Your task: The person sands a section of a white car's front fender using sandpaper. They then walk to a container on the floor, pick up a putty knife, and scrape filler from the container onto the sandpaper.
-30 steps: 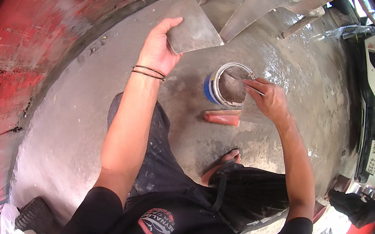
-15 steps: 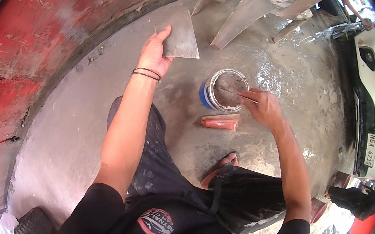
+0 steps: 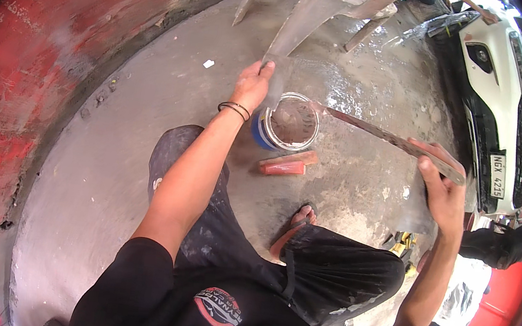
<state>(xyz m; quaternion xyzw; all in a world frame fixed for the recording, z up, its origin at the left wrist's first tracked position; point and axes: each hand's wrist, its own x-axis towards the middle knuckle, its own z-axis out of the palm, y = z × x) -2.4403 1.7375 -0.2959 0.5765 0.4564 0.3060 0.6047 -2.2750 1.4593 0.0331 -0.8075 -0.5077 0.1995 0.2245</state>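
My left hand (image 3: 252,88) grips a thin flat grey plate (image 3: 276,79), now turned nearly edge-on and blurred, beside the rim of an open can (image 3: 258,131). Blue outside and pale at the rim, the can stands on the floor with brownish-grey paste (image 3: 292,121) in it. In my right hand (image 3: 445,195) is one end of a long, flat, stained mixing stick (image 3: 382,133). Its far end, coated with paste, is raised at the can's right rim. Just in front of the can lies a red block-like piece (image 3: 283,168) against a brownish strip (image 3: 304,159).
A grey plastic chair (image 3: 315,10) stands beyond the can. The red wall (image 3: 12,67) curves along the left. At the right is a white car's front (image 3: 497,68), with dark-clothed legs (image 3: 498,244) nearby. A yellow-and-black object (image 3: 402,244) lies past my right knee.
My right hand has moved right, lifting the stick out of the can. My left hand has brought the plate closer to the rim and tilted it. The view has shifted too.
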